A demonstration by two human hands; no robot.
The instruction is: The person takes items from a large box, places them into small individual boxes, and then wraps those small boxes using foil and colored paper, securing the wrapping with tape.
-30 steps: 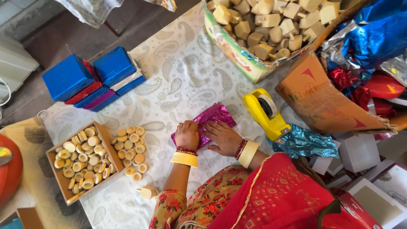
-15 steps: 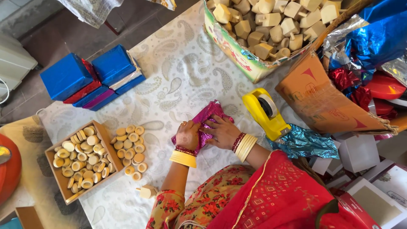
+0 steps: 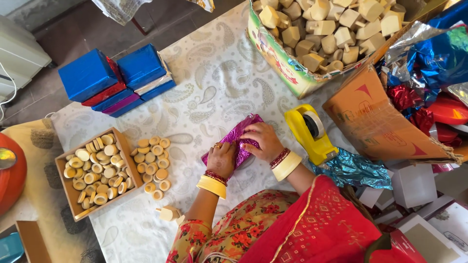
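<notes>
A small box wrapped in shiny magenta foil [image 3: 242, 131] lies on the white paisley cloth [image 3: 209, 83] in front of me. My left hand [image 3: 222, 159] presses flat on its near end. My right hand [image 3: 262, 140] lies over its right side with the fingers curled onto the foil. Both wrists wear yellow and red bangles. A yellow tape dispenser [image 3: 309, 132] stands just right of my right hand.
Wrapped blue and red boxes [image 3: 114, 78] are stacked at the far left. A wooden tray of round wooden rings [image 3: 95, 170] and loose rings [image 3: 153, 165] lie to the left. A carton of wooden blocks [image 3: 317, 34], foil sheets [image 3: 356, 168] and white boxes [image 3: 414, 185] crowd the right.
Both hands stayed on the magenta box, which turned slightly on the cloth. My right hand shifted over its right side, smoothing the foil.
</notes>
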